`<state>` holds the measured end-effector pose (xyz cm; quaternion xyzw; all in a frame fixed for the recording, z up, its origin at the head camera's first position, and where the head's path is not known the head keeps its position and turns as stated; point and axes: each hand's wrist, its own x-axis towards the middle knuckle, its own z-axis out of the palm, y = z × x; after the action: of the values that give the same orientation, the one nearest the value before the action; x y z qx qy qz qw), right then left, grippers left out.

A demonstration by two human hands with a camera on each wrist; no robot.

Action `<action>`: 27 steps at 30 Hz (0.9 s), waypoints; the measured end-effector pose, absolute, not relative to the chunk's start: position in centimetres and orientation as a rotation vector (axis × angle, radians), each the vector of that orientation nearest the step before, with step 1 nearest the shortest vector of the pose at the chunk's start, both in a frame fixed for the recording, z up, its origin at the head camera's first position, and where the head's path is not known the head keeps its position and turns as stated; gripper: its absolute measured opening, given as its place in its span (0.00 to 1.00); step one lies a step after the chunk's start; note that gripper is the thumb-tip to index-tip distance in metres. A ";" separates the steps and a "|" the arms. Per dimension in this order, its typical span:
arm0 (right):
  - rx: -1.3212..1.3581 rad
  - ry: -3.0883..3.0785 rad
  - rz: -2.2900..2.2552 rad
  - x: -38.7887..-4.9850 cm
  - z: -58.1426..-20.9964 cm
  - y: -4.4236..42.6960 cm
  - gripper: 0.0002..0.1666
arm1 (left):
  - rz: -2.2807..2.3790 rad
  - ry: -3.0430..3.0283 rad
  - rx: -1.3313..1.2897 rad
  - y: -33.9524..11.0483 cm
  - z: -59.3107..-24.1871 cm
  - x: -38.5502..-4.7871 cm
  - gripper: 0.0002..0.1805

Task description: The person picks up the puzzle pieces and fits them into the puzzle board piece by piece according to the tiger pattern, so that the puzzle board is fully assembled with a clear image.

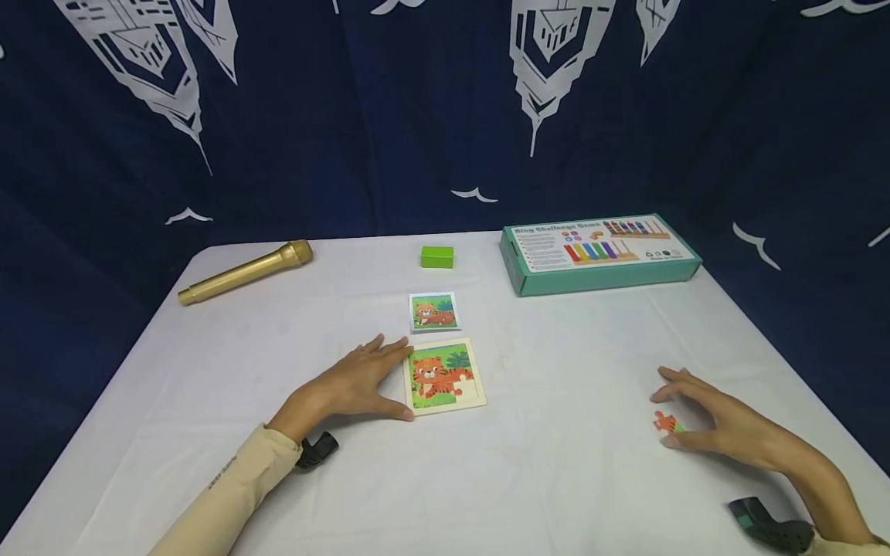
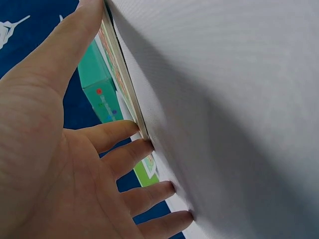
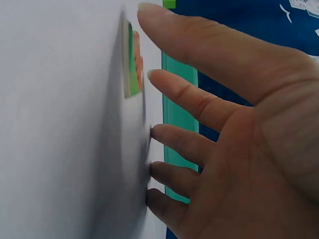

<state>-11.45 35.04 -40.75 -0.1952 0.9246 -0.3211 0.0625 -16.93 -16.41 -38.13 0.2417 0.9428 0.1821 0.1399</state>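
A square tiger puzzle [image 1: 434,378] in a pale wooden frame lies flat on the table, with a gap at the picture's lower right. My left hand [image 1: 358,380] rests at its left side, thumb by the near corner and forefinger by the far one, fingers spread. In the left wrist view, fingertips [image 2: 144,146] meet the frame's edge. Far to the right, a loose orange and green puzzle piece [image 1: 667,422] lies on the cloth. Around it hovers my right hand [image 1: 730,425], thumb and fingers parted. In the right wrist view, that piece [image 3: 131,64] stands apart from the fingers.
A small tiger picture card [image 1: 434,312] lies just beyond the puzzle, and a green block [image 1: 437,257] sits behind it. At the back right is a teal game box [image 1: 601,253]. A gold tube-like object [image 1: 245,272] with a wider end lies at the back left.
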 end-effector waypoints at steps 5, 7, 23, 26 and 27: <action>-0.591 2.809 -0.981 -10.9 -41.1 35.9 0.25 | 0.520 2.726 0.702 -16.4 -38.1 -16.9 0.59; -0.605 2.810 -0.998 -10.8 -41.3 36.2 0.25 | 0.519 2.732 0.698 -16.4 -38.1 -16.9 0.59; -0.705 2.935 -0.903 -10.7 -41.1 36.1 0.19 | 0.520 2.730 0.712 -16.4 -38.3 -17.0 0.59; -0.633 2.970 -0.869 -10.7 -41.0 35.8 0.19 | 0.516 2.731 0.713 -16.4 -38.3 -17.0 0.59; -0.600 2.976 -0.866 -10.7 -41.0 35.7 0.18 | 0.517 2.731 0.713 -16.4 -38.3 -17.0 0.59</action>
<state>-10.73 35.67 -40.95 -0.1900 0.9426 -0.2744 -0.0075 -16.96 -16.36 -38.25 0.2463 0.9430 0.1783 0.1355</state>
